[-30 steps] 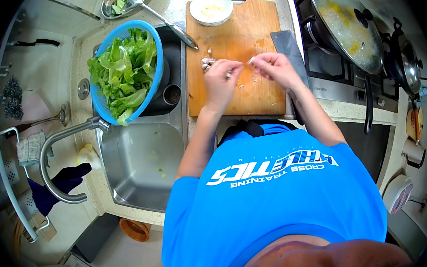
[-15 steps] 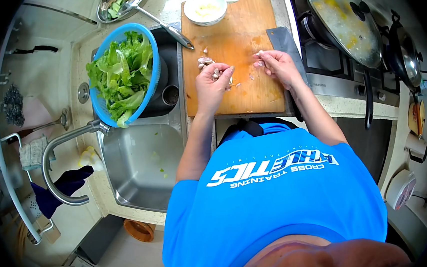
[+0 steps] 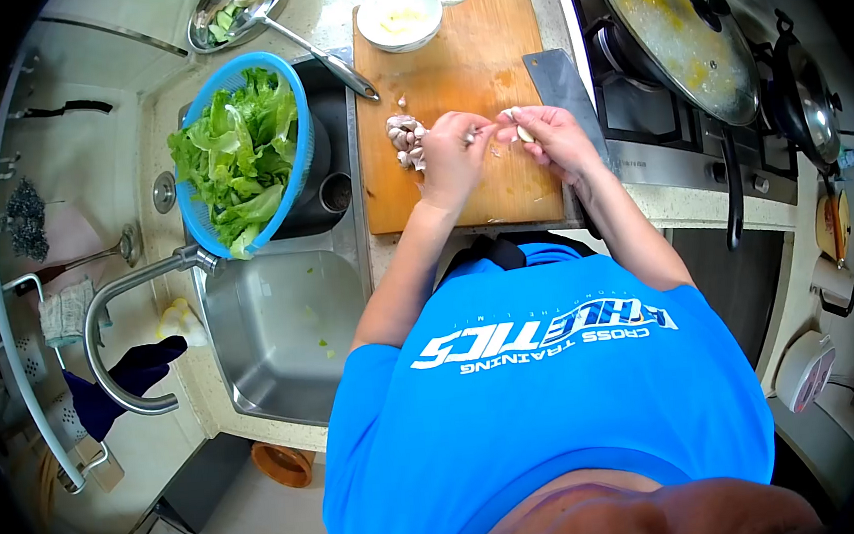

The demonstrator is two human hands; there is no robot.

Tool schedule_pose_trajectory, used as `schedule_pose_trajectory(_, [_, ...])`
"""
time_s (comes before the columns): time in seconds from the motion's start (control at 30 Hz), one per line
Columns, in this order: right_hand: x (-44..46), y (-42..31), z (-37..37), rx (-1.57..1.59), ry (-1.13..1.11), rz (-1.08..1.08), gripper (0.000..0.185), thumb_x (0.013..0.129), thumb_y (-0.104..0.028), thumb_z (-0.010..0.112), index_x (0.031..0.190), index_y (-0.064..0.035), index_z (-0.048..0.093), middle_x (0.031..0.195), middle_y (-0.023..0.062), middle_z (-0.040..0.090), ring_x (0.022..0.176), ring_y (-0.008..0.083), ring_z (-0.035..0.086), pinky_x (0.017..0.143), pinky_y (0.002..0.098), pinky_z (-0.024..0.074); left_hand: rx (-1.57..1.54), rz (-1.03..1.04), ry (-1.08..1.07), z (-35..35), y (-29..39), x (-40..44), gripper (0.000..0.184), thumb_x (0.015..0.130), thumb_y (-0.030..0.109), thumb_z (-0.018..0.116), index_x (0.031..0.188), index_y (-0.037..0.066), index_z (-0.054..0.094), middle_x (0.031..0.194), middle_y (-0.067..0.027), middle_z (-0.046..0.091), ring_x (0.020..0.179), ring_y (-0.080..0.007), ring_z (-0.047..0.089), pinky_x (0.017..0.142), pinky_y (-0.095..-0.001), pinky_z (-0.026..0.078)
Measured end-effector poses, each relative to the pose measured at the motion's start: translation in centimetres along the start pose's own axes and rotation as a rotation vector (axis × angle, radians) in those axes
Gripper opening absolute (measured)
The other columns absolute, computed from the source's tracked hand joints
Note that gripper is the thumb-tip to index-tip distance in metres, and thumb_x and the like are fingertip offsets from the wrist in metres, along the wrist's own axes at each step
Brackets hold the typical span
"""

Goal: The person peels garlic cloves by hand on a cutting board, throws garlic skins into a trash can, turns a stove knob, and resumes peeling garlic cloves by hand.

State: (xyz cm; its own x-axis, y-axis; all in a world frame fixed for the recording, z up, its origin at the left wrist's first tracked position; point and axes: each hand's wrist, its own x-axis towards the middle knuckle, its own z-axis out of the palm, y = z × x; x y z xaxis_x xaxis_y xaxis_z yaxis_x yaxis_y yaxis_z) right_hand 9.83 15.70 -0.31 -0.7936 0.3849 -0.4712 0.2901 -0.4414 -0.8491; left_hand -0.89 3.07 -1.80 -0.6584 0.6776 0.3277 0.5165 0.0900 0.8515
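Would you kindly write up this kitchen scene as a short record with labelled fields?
Work surface: wooden cutting board
Left hand: fingertips close to the right hand's; what they pinch is unclear
Right hand: holding a pale garlic clove
Garlic heap: on the board, beside the left hand
Bowl: at the board's far end, pale pieces inside
Broad blade: along the board's right side
Left of board: blue basket of leafy greens
Stove: glass-lidded pan, yellow contents showing

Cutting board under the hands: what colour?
Orange-brown wood; the cutting board shows best in the head view, the only one.
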Motion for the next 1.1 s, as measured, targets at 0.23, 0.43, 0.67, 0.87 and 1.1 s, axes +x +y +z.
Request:
schedule_pose_trajectory(0.23, [2.8,1.8,-0.9,-0.434,0.141,-0.286,0.024,0.085,-0.016,0.057,0.103,0.0002,0.059,0.068,-0.0001,0.059,0.052,0.0035,0.049,0.047,0.0163,0.0377,0.143,0.052,-0.185,0.4,-0.8,-1.9,0.009,0.068,0.004,0.067,0.074,0.001,0.062,0.072,-0.0132,0.059,0.070,-0.0273,0.058,0.063,-0.0346,0.047])
schedule_pose_trajectory(0.43, [2.2,0.3,-0.7,-0.416,0.122,-0.360,0.026,0.088,-0.017,0.053,0.106,0.0021,0.056,0.070,0.0016,0.059,0.056,0.0051,0.053,0.051,0.0173,0.0416,0.376,-0.018,-0.315,0.6,0.2,-1.7,0.010,0.070,0.002,0.061,0.078,0.000,0.057,0.079,-0.0167,0.054,0.075,-0.0343,0.055,0.068,-0.0398,0.045])
schedule_pose_trajectory(0.67, [1.3,-0.2,-3.3,0.470,-0.136,0.068,0.037,0.094,-0.024,0.035,0.109,0.0068,0.050,0.092,0.0127,0.058,0.081,0.0192,0.060,0.070,0.0262,0.0533,0.412,-0.037,-0.355,-1.3,0.7,-3.2,0.004,0.072,0.000,0.055,0.076,-0.001,0.054,0.077,-0.0193,0.053,0.074,-0.0345,0.056,0.066,-0.0397,0.046])
schedule_pose_trajectory(0.87, [1.9,-0.9,-2.3,0.618,-0.187,0.101,0.035,0.093,-0.017,0.034,0.111,0.0093,0.047,0.105,0.0193,0.055,0.097,0.0282,0.057,0.084,0.0356,0.0502,0.639,-0.008,-0.424,0.2,1.5,-3.7,0.010,0.069,-0.004,0.054,0.079,-0.005,0.052,0.082,-0.0214,0.054,0.074,-0.0330,0.058,0.065,-0.0376,0.050])
schedule_pose_trajectory(1.1, [5.1,-5.2,1.8,0.525,-0.102,-0.014,0.033,0.092,-0.014,0.034,0.110,0.0092,0.047,0.106,0.0188,0.054,0.100,0.0279,0.056,0.087,0.0374,0.0482,0.126,0.029,-0.165,-1.2,0.8,-2.5,0.010,0.077,0.007,0.060,0.078,-0.002,0.056,0.074,-0.0148,0.057,0.067,-0.0252,0.057,0.056,-0.0309,0.045])
